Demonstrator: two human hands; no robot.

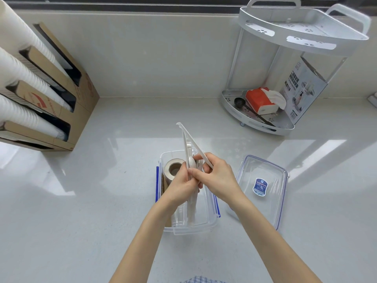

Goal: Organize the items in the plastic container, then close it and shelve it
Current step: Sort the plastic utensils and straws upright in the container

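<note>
A clear plastic container [211, 222] with blue side clips sits on the counter right below my hands. A roll of tape [173, 170] stands in its far left corner. My left hand [180, 185] grips a bundle of white plastic utensils [191, 209] over the container. My right hand [219, 178] holds a long white plastic strip [190, 138] that angles up and away, its fingers touching the bundle. The clear lid [263, 190] with a blue sticker lies upside down to the right.
A white two-tier corner shelf [306, 29] stands at the back right, holding a tissue pack [260, 100], a black scoop and a box on its lower tier. A cardboard dispenser [67, 94] with stacks of white cups stands at the left.
</note>
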